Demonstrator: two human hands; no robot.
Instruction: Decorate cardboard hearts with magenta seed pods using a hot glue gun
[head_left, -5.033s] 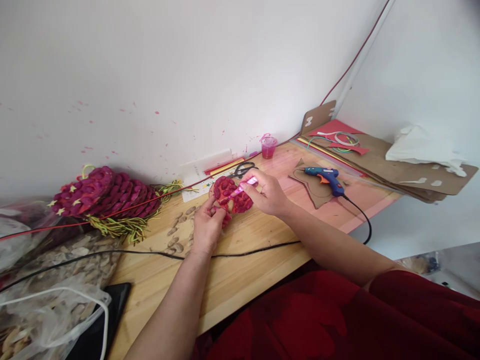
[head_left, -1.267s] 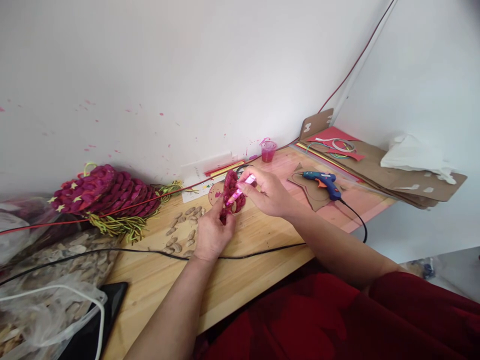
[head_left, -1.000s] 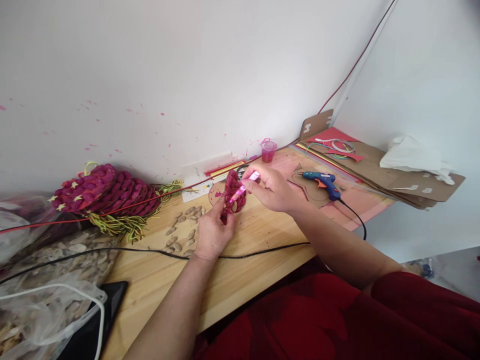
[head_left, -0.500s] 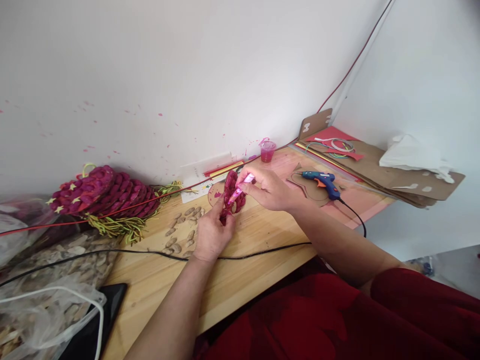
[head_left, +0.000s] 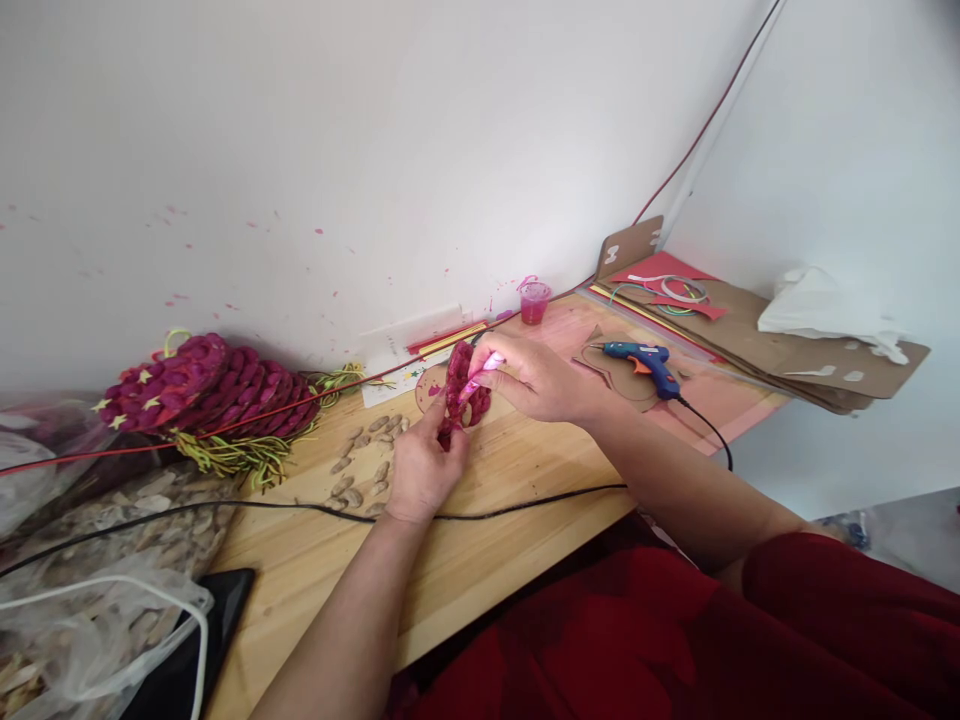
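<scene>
My left hand is closed on a magenta-painted craft piece covered with rounded lumps, held tilted up above the table. In my right hand a paintbrush with a pinkish, shiny handle is pinched, its lower end against the craft piece; the bristles are hard to make out. Just behind the piece lies a round board with magenta stains. Several unpainted peanuts are scattered left of my left hand. A clear cup of magenta paint stands by the wall, beyond my right hand.
A blue glue gun lies on cardboard at the right, its black cord trailing off the edge. Stacked magenta pieces with yellow-green fringe lean at the left. A plastic bag of shells sits in front. A black cable crosses the table.
The paintbrush has tipped and shifted slightly in my right hand, its lower end staying at the craft piece. My left hand keeps nearly the same place.
</scene>
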